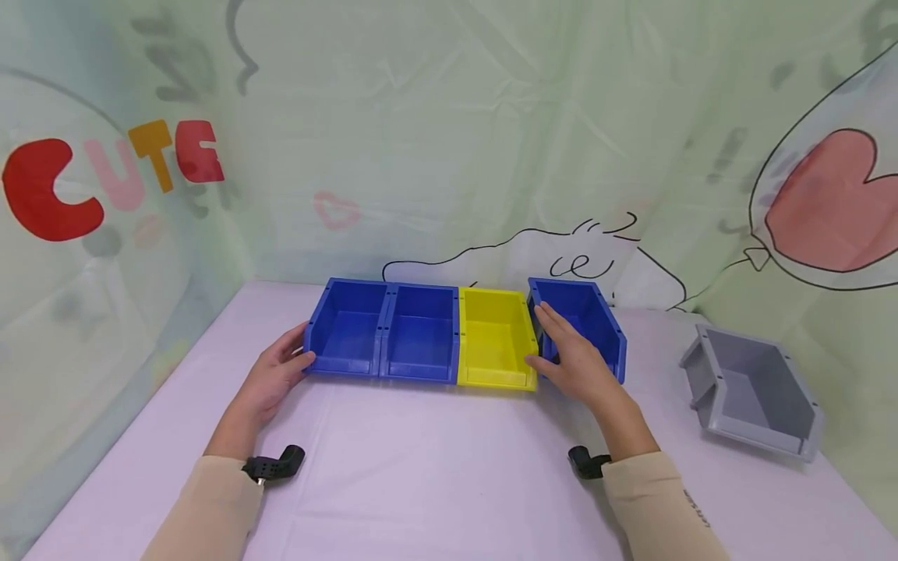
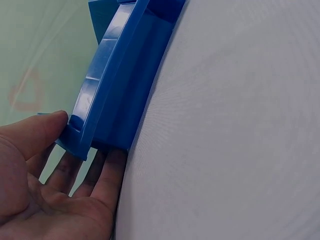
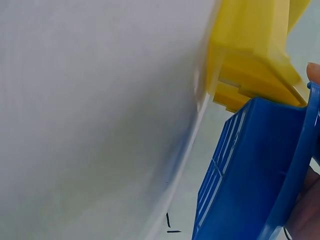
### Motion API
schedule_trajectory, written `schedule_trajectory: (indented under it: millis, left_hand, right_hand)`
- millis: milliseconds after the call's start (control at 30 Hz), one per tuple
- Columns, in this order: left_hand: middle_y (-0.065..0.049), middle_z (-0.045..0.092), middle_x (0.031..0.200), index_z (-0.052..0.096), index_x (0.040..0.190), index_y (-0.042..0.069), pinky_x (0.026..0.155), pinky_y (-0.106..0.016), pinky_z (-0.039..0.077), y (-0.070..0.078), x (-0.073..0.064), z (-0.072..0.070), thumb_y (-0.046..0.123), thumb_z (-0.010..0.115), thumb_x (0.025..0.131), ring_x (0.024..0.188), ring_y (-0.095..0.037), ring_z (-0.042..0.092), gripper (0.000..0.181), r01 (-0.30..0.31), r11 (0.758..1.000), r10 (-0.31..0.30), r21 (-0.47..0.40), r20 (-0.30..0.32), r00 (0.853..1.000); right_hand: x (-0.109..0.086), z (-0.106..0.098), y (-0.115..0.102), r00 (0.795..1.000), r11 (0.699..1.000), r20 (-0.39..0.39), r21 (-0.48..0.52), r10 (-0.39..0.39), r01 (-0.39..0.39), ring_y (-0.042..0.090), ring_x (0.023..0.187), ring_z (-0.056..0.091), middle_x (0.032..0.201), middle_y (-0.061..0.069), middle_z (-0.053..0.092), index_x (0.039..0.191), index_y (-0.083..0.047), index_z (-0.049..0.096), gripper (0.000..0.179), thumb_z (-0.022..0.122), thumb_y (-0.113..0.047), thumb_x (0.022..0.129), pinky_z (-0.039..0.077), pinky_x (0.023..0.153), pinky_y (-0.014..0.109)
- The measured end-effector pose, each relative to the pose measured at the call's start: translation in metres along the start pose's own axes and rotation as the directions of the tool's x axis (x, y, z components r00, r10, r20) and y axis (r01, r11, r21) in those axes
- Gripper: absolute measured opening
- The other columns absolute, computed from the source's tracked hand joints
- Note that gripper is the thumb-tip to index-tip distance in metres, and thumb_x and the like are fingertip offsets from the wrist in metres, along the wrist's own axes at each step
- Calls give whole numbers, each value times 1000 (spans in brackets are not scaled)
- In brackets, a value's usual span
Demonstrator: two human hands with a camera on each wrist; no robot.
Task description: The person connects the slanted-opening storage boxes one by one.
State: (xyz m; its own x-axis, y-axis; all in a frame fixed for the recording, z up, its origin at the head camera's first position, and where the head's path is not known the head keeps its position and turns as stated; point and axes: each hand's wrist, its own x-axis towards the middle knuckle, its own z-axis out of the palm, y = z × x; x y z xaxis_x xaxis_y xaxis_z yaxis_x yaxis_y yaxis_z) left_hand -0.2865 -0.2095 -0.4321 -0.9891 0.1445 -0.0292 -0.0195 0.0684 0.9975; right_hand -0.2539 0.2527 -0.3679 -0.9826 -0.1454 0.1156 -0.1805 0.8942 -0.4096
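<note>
Side by side stand a left blue storage bin (image 1: 347,335), a second blue bin (image 1: 423,335) and a yellow bin (image 1: 496,335). At the left end, my left hand (image 1: 277,370) grips the outer blue bin (image 2: 117,85), thumb on its front rim corner and fingers behind and below its side. My right hand (image 1: 578,362) holds the separate right blue bin (image 1: 606,331) by its left wall, beside the yellow bin's right edge. This blue bin (image 3: 255,170) sits tilted in the right wrist view, its ribbed underside showing, close against the yellow bin (image 3: 250,60).
A grey bin (image 1: 758,397) stands apart at the right of the white-covered table (image 1: 421,483). Behind the row hangs a printed curtain (image 1: 421,140). Black wrist cameras are strapped on both wrists.
</note>
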Motion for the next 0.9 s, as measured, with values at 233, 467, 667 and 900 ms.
schedule_trajectory:
  millis: [233, 467, 667, 900]
  left_hand:
    - [-21, 18, 171, 20, 166, 11, 125, -53, 30, 2, -2, 1, 6, 51, 108, 156, -39, 26, 66, 14, 1000, -14, 13, -11, 1000]
    - [-22, 19, 171, 19, 166, 10, 125, -53, 29, 2, -2, 2, 5, 50, 108, 156, -40, 26, 66, 10, 1000, -10, 12, -6, 1000]
    - [-22, 19, 171, 19, 166, 9, 125, -53, 29, 2, -2, 2, 5, 50, 108, 156, -40, 27, 66, 1, 1000, -1, 10, 3, 1000]
    - [-23, 19, 171, 19, 166, 9, 125, -53, 28, 0, -1, 0, 4, 49, 108, 155, -39, 27, 66, -4, 1000, 4, 5, 5, 1000]
  right_hand:
    - [1, 1, -1, 1000, 1000, 2, 0, -2, 2, 46, 155, 23, 175, 10, 14, 166, -11, 21, 86, 73, -23, 98, 29, 121, 67]
    - [0, 3, 1, 1000, 1000, 3, -3, 2, -2, 46, 155, 24, 175, 9, 14, 166, -12, 21, 86, 73, -24, 98, 29, 120, 67]
    - [-1, 5, 2, 1000, 1000, 8, -10, 15, -15, 45, 155, 23, 175, 9, 13, 166, -13, 20, 87, 72, -25, 98, 29, 121, 67]
    - [-2, 10, 3, 1000, 1000, 16, -11, 21, -20, 44, 156, 23, 175, 8, 12, 167, -14, 19, 86, 71, -26, 99, 28, 122, 66]
